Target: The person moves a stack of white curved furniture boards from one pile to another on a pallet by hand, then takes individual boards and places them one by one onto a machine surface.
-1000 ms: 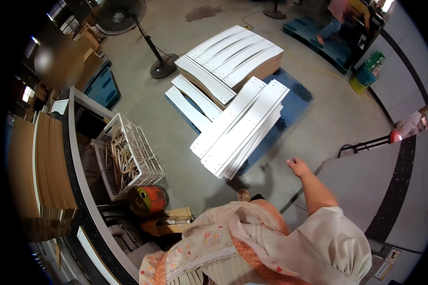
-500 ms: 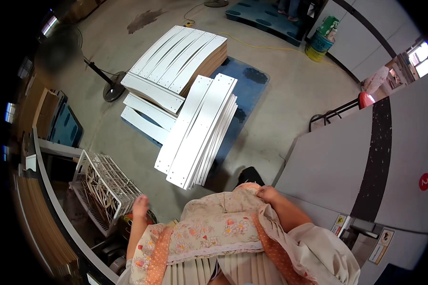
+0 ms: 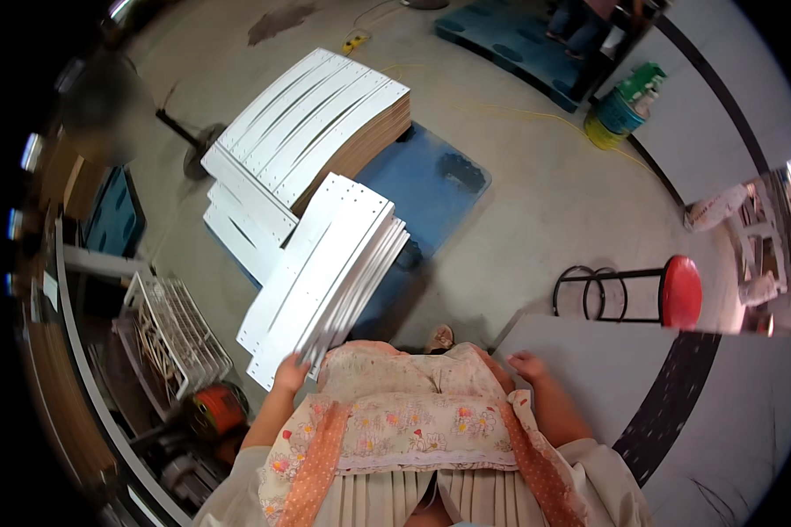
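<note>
My left hand (image 3: 291, 374) has swung from beside the crate (image 3: 180, 321) to the drilled white slats (image 3: 325, 272) stacked just ahead, now within reach; I can't tell whether it grips. My right hand (image 3: 526, 366), off my apron (image 3: 417, 432), is half-open, empty.

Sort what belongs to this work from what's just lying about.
Likely the work:
nearer stack of white boards, at the left hand
larger white-topped stack
blue pallet beneath both

Likely just lying about:
red-seated stool
white crate
bucket
</note>
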`<state>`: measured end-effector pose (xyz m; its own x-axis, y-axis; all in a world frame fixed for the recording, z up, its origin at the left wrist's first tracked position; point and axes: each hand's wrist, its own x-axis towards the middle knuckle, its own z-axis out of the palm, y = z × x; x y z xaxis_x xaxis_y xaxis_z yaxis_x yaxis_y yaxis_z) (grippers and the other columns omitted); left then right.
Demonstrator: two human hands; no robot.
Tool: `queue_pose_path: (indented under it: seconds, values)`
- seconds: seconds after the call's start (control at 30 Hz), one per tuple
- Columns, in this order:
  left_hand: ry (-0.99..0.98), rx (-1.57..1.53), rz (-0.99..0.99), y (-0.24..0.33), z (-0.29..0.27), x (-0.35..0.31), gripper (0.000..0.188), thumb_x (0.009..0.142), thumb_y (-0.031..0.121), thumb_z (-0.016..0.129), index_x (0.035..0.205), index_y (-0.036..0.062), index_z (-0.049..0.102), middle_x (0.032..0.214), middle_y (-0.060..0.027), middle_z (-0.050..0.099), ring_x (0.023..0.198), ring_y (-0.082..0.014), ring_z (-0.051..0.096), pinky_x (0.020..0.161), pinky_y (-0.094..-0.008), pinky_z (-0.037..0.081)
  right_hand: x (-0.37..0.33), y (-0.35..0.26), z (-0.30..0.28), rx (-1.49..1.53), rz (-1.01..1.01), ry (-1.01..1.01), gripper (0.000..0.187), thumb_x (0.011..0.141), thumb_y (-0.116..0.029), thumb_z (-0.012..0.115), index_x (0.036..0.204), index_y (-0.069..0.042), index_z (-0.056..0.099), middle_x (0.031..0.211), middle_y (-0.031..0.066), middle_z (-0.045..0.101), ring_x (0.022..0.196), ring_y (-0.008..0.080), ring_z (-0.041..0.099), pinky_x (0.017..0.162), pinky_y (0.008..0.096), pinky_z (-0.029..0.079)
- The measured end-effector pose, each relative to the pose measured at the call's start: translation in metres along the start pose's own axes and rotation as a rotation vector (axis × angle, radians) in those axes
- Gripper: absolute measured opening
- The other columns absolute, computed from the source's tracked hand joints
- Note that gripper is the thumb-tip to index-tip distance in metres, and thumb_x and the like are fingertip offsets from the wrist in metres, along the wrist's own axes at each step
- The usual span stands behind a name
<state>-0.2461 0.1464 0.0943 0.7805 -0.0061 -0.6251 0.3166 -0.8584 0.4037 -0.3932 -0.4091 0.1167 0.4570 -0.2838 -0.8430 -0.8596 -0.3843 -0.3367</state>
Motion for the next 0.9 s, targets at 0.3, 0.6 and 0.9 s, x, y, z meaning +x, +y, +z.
queue_pose_path:
  seconds: [0.3, 0.6, 0.9]
  values:
    - [0.166, -0.019, 0.049, 0.126, 0.018, 0.051, 0.059, 0.07, 0.023, 0.071, 0.119, 0.0005, 0.049, 0.127, -0.0228, 0.044, 0.119, -0.0354, 0.04, 0.101, -0.039, 0.033, 0.096, -0.092, -0.067, -0.026, -0.133, -0.048, 0.05, 0.083, -0.045, 0.054, 0.111, -0.003, 0.057, 0.103, 0.0167, 0.062, 0.094, 0.0267, 0.06, 0.081, 0.0368, 0.045]
    - [0.388, -0.248, -0.266, 0.194, -0.023, 0.156, 0.056, 0.073, 0.023, 0.063, 0.119, -0.0047, 0.047, 0.119, -0.0248, 0.05, 0.113, -0.0357, 0.046, 0.097, -0.038, 0.037, 0.173, -0.182, -0.177, -0.243, -0.091, -0.032, 0.04, 0.085, -0.035, 0.054, 0.108, -0.003, 0.058, 0.098, 0.0136, 0.063, 0.087, 0.0232, 0.06, 0.077, 0.0339, 0.046]
    - [0.702, -0.429, -0.349, 0.263, -0.006, 0.193, 0.047, 0.083, 0.019, 0.057, 0.122, -0.0042, 0.045, 0.125, -0.0242, 0.044, 0.117, -0.0362, 0.042, 0.099, -0.0379, 0.033, 0.313, -0.249, -0.194, -0.718, -0.427, -0.316, 0.041, 0.084, -0.04, 0.053, 0.101, -0.004, 0.06, 0.094, 0.0145, 0.063, 0.083, 0.0267, 0.062, 0.074, 0.0369, 0.047]
